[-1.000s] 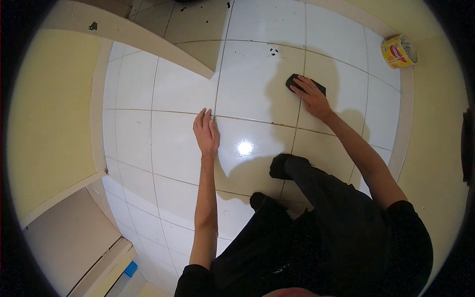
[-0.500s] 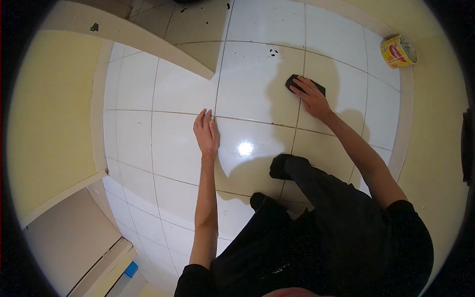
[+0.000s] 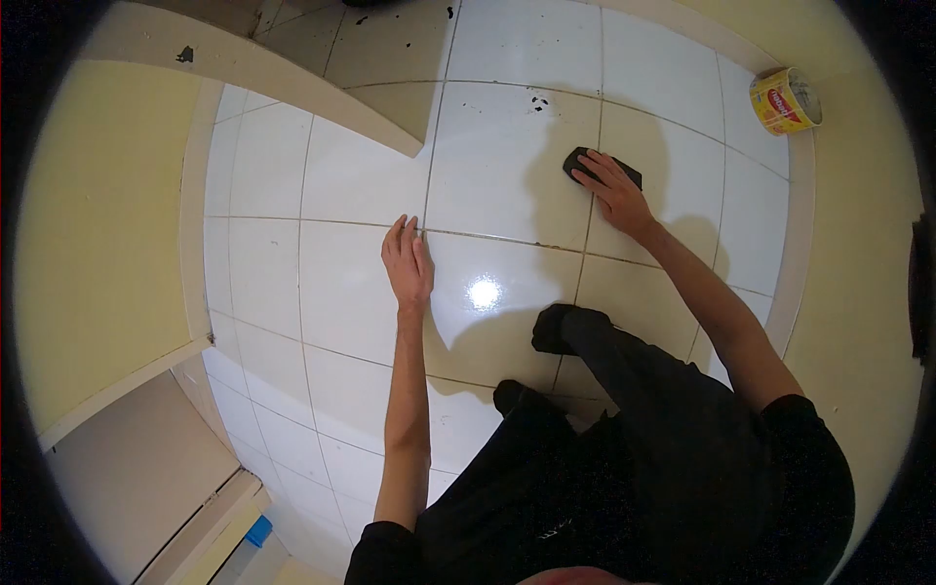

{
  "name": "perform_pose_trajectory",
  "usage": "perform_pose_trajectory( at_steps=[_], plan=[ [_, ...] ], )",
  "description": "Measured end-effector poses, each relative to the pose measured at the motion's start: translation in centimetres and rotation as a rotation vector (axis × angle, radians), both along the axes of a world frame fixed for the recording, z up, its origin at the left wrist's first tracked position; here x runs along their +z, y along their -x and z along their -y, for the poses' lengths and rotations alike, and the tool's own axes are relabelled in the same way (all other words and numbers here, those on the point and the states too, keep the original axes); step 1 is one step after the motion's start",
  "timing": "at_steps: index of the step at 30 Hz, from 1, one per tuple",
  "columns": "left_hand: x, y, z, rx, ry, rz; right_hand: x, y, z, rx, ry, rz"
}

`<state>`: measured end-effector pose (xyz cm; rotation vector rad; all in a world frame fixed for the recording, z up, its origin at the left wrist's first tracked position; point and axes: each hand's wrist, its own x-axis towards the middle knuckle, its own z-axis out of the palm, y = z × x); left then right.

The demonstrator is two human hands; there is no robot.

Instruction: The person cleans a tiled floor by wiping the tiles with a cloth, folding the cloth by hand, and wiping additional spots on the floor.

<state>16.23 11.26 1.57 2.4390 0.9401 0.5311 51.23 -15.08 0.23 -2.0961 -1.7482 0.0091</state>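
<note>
My right hand point(image 3: 624, 200) lies over a dark, flat, block-shaped thing point(image 3: 576, 161) on the white tiled floor point(image 3: 507, 185). Its fingers drape across the top, and the block's black ends show on both sides; what kind of thing it is, I cannot tell. My left hand point(image 3: 407, 261) is open and rests by a grout line, fingers slightly apart, holding nothing. Small black flecks point(image 3: 538, 103) are scattered on the tile beyond my right hand.
A yellow tub point(image 3: 785, 101) with a red label lies against the right wall. From the upper left, a beige partition edge point(image 3: 322, 93) juts over the floor. My dark-covered foot point(image 3: 554, 330) is below my right hand. A blue object point(image 3: 258, 531) shows at lower left.
</note>
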Motion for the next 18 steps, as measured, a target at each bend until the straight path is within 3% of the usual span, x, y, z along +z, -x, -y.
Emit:
perform_pose_trajectory(
  at_steps=[18],
  plan=[
    [-0.08,-0.05,0.08,0.022,0.016,-0.016,0.37,-0.01,0.06,0.002,0.011,-0.023]
  ],
)
